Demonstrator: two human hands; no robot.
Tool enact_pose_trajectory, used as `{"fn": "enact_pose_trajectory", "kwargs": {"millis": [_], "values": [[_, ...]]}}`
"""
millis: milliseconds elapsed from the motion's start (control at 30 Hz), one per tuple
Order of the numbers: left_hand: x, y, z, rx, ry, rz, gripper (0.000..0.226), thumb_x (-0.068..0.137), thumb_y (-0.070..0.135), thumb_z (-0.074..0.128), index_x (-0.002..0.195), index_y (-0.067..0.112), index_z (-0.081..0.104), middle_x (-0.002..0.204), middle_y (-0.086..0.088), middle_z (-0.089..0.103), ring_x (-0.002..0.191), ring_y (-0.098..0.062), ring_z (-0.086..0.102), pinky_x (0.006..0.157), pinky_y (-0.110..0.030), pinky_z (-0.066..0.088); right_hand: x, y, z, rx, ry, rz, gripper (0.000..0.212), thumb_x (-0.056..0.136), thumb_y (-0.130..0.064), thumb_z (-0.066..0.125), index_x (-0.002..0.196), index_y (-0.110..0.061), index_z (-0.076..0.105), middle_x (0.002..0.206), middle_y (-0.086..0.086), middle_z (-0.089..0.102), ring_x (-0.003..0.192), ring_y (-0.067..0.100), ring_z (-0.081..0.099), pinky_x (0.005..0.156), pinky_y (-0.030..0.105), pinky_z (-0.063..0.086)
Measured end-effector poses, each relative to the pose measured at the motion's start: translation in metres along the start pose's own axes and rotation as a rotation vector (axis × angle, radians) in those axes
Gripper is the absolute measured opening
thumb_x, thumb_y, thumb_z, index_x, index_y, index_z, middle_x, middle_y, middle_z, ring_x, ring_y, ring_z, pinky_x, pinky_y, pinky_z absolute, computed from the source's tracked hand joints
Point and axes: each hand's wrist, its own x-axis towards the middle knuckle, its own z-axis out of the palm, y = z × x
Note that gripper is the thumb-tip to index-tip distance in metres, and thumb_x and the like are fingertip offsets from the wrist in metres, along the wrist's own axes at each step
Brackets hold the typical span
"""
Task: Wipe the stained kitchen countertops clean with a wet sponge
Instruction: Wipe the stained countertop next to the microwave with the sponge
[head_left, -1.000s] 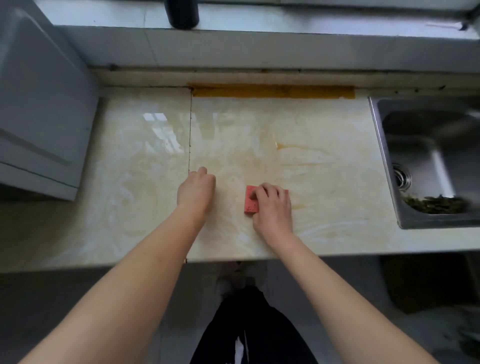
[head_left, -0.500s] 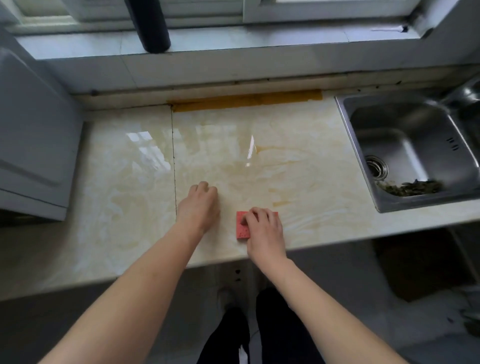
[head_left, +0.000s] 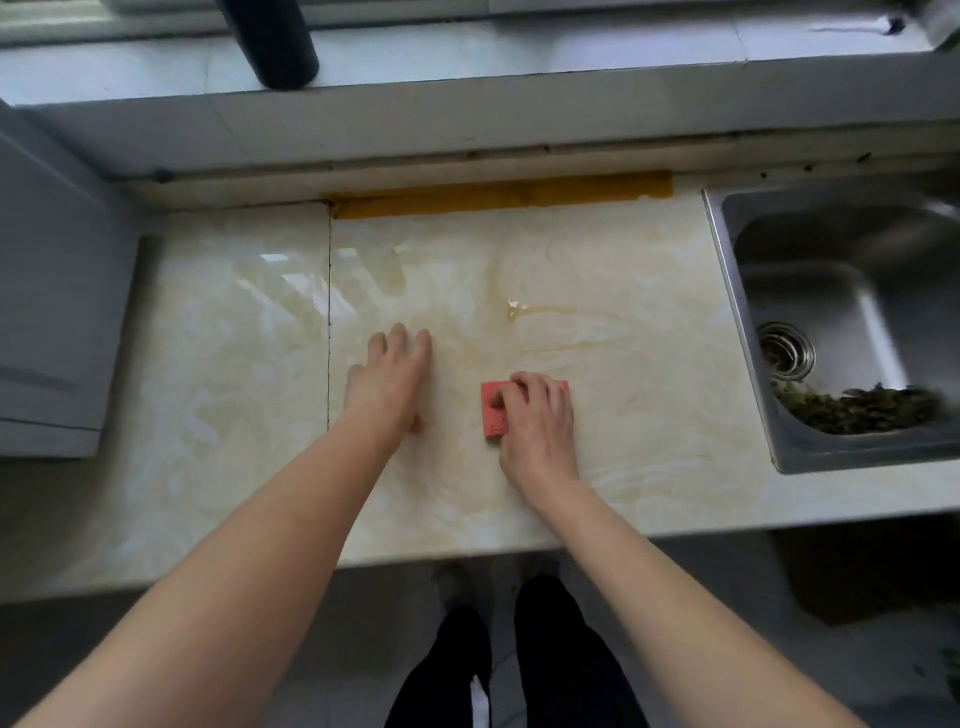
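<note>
On counter (head_left: 649, 441), mid-front: pink sponge (head_left: 492, 413) pressed down under right hand (head_left: 537, 431), fingers curled over it; left hand (head_left: 389, 379) flat beside, fingers together, holding nothing; amber streak (head_left: 545, 310) and yellowish film show beyond, so wiping judged far from done.

A steel sink (head_left: 831, 234) holds green scraps (head_left: 857, 413) beside its drain (head_left: 785, 349). Well left of the sink stands a grey cabinet (head_left: 52, 312). Behind the sink runs a pale sill (head_left: 519, 52) bearing a dark cylinder (head_left: 275, 41).
</note>
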Motion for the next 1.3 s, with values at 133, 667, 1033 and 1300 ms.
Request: {"fn": "enact_pose_trajectory", "kwargs": {"millis": [133, 667, 1033, 1300], "values": [[0.015, 0.006, -0.010, 0.107, -0.055, 0.038, 0.132, 0.062, 0.014, 0.090, 0.153, 0.026, -0.005, 0.160, -0.011, -0.010, 0.148, -0.040, -0.001, 0.105, -0.057, 0.040, 0.038, 0.008, -0.005, 0.020, 0.002, -0.038, 0.050, 0.067, -0.004, 0.058, 0.114, -0.020, 0.063, 0.131, 0.007, 0.055, 0.123, 0.030, 0.045, 0.113, 0.049, 0.033], [0.035, 0.006, -0.022, 0.251, -0.189, 0.060, 0.150, 0.061, 0.037, 0.091, 0.149, 0.026, -0.029, 0.159, -0.010, -0.025, 0.148, -0.041, -0.012, 0.110, -0.054, 0.035, 0.186, 0.011, -0.024, 0.041, -0.017, -0.133, 0.046, 0.072, 0.003, 0.065, 0.114, -0.017, 0.064, 0.134, 0.011, 0.054, 0.124, 0.035, 0.044, 0.112, 0.048, 0.032], [0.038, 0.003, -0.026, 0.247, -0.222, 0.068, 0.160, 0.051, 0.043, 0.094, 0.147, 0.028, -0.034, 0.158, -0.009, -0.028, 0.148, -0.040, -0.015, 0.112, -0.054, 0.033, 0.210, 0.007, -0.029, 0.034, -0.004, -0.148, 0.046, 0.072, -0.001, 0.066, 0.114, -0.018, 0.063, 0.131, 0.008, 0.055, 0.122, 0.033, 0.044, 0.113, 0.050, 0.031], [0.038, 0.001, -0.026, 0.240, -0.195, 0.079, 0.160, 0.050, 0.041, 0.095, 0.147, 0.029, -0.032, 0.159, -0.008, -0.026, 0.148, -0.040, -0.013, 0.111, -0.053, 0.036, 0.167, 0.021, -0.031, 0.002, -0.036, -0.159, 0.049, 0.073, -0.003, 0.062, 0.118, -0.022, 0.061, 0.131, 0.004, 0.054, 0.121, 0.030, 0.044, 0.113, 0.045, 0.033]]}}
